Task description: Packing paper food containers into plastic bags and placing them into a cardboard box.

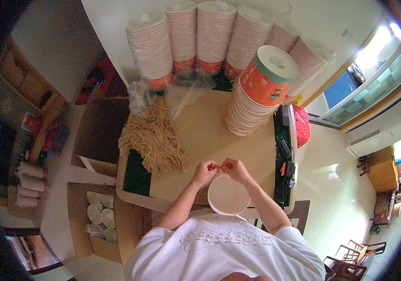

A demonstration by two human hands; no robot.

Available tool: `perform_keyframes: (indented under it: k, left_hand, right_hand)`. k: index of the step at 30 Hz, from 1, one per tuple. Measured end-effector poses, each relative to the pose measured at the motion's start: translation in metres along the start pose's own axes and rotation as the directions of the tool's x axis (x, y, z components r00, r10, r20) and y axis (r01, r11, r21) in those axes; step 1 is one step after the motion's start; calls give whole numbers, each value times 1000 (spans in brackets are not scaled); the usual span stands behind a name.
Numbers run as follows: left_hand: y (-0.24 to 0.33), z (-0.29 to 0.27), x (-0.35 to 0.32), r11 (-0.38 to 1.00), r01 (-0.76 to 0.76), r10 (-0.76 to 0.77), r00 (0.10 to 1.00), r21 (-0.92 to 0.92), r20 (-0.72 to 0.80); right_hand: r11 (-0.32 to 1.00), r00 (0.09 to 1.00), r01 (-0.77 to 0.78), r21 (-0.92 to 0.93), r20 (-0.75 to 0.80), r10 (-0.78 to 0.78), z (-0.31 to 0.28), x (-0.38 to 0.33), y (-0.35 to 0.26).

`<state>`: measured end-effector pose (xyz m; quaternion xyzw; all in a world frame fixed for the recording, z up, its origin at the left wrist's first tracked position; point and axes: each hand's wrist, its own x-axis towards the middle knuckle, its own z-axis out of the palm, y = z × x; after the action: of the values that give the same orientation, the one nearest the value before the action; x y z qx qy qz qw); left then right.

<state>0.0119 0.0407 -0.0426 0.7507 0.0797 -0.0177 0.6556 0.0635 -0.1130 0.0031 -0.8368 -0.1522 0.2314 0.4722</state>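
A white-lined paper bucket [229, 195] stands at the near table edge, against my shirt, its open mouth facing up. Over its far rim, my left hand [206, 171] and my right hand [235, 169] are close together, both with fingers pinched. Whatever lies between the fingertips is too small to make out. Beyond my left hand is a loose heap of tan cords [156, 136]. Farther off to the right rises a nested stack of paper buckets [246, 114], topped by an upside-down orange and green bucket [268, 82].
Tall plastic-wrapped bucket stacks [149, 49] line the back of the table. Clear plastic bags [186, 86] lie before them. Black adapters [285, 154] and a red basket [300, 124] are at the right edge. A cardboard box [81, 225] with wrapped stacks sits on the floor, lower left.
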Motion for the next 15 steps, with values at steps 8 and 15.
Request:
perform_keyframes:
  k: [8, 15]
  left_hand:
    - [3, 0, 0, 999, -29, 29, 1000, 28, -2]
    - [5, -1, -1, 1000, 13, -13, 1000, 20, 28]
  right_hand:
    - [999, 999, 29, 29, -26, -28, 1, 2, 6]
    - [999, 999, 32, 28, -34, -31, 4, 4, 13]
